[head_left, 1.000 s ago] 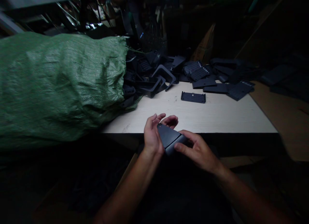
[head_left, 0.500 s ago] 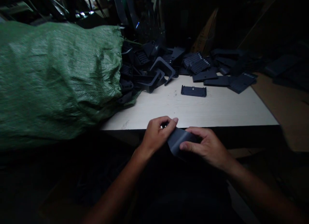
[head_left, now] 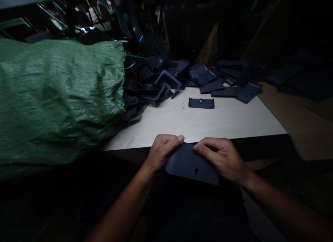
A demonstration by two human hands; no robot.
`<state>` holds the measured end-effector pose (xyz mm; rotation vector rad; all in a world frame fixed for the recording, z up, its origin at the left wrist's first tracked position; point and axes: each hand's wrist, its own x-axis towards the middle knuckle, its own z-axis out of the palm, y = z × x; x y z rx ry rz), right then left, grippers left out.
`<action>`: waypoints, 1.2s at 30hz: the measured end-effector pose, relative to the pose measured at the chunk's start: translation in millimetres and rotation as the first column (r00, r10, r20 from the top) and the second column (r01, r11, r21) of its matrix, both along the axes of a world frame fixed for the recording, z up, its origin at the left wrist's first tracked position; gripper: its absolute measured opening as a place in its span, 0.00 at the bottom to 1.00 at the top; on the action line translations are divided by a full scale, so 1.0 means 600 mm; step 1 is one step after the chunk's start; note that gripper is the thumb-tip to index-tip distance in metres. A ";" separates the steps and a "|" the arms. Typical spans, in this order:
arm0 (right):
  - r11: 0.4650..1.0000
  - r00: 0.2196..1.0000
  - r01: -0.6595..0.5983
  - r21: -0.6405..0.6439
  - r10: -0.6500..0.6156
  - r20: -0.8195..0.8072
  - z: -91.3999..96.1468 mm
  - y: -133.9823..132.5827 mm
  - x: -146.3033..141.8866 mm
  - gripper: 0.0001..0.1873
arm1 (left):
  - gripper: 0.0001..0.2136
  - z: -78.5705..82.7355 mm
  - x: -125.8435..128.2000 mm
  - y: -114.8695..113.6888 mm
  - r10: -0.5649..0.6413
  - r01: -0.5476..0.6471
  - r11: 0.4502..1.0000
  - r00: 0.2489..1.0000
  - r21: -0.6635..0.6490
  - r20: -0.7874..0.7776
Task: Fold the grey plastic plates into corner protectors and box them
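Between my two hands is a dark grey plastic part (head_left: pixel 191 163) with a smooth flat face, rounded corners and a small keyhole-shaped hole. My left hand (head_left: pixel 162 151) pinches its upper left edge, thumb on top. At its upper right edge, my right hand (head_left: pixel 222 157) grips with thumb and fingers. The part is tilted and held just in front of the table's near edge. On the table beyond lies a single ribbed dark plastic piece (head_left: pixel 201 103). The undersides of the part and some fingertips are hidden.
A large green woven sack (head_left: pixel 59 99) lies at left, its mouth spilling dark plastic parts. More such parts (head_left: pixel 203 74) are heaped along the back of the pale table (head_left: pixel 166 125). Brown cardboard (head_left: pixel 278 113) lies at right. The surroundings are dark.
The part has been turned so its broad flat face with the hole now shows. My right hand's grip has shifted to its upper edge. The camera view has shifted slightly.
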<state>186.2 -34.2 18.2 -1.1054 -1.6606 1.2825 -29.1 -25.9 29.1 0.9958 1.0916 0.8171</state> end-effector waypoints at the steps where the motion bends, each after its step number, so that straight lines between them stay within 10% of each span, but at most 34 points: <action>1: 0.999 0.999 0.039 0.004 -0.039 -0.023 -0.004 -0.002 -0.002 0.18 | 0.25 -0.003 0.003 0.000 0.025 -0.024 0.999 0.999 -0.021 0.030; 7: 0.999 0.998 0.039 -0.020 -0.040 -0.052 0.002 0.029 0.000 0.23 | 0.23 -0.026 0.020 -0.001 0.186 -0.169 0.979 0.969 -0.115 0.160; 12: 0.985 0.994 -0.104 -0.140 0.107 0.012 0.012 0.084 0.019 0.31 | 0.20 -0.031 0.019 0.002 0.093 -0.088 0.995 0.986 -0.044 0.136; 17: 0.943 0.965 0.252 0.217 -0.263 0.020 0.022 0.102 0.032 0.21 | 0.17 -0.030 0.006 0.019 0.242 -0.245 0.970 0.957 0.003 0.158; 20: 0.909 0.926 0.375 0.182 -0.376 -0.032 0.021 0.090 0.037 0.21 | 0.16 -0.034 -0.001 0.029 0.466 -0.494 0.866 0.852 0.073 0.240; 23: 0.968 0.968 0.159 -0.191 -0.191 -0.161 0.007 0.068 0.023 0.25 | 0.14 -0.040 -0.001 0.033 0.533 -0.580 0.802 0.803 0.146 0.266; 27: 0.846 0.870 -0.190 -0.498 -0.090 -0.484 -0.017 0.044 -0.027 0.26 | 0.12 -0.053 0.009 0.025 0.459 -0.493 0.848 0.867 0.196 0.193; 31: 0.856 0.771 -0.163 -0.491 -0.200 -0.604 -0.030 0.034 -0.059 0.21 | 0.13 -0.054 0.006 0.010 0.394 -0.429 0.875 0.900 0.224 0.186; 36: 0.915 0.917 -0.228 -0.333 0.087 -0.390 -0.019 0.019 -0.041 0.17 | 0.17 -0.035 -0.016 0.014 0.260 -0.312 0.946 0.891 0.087 0.372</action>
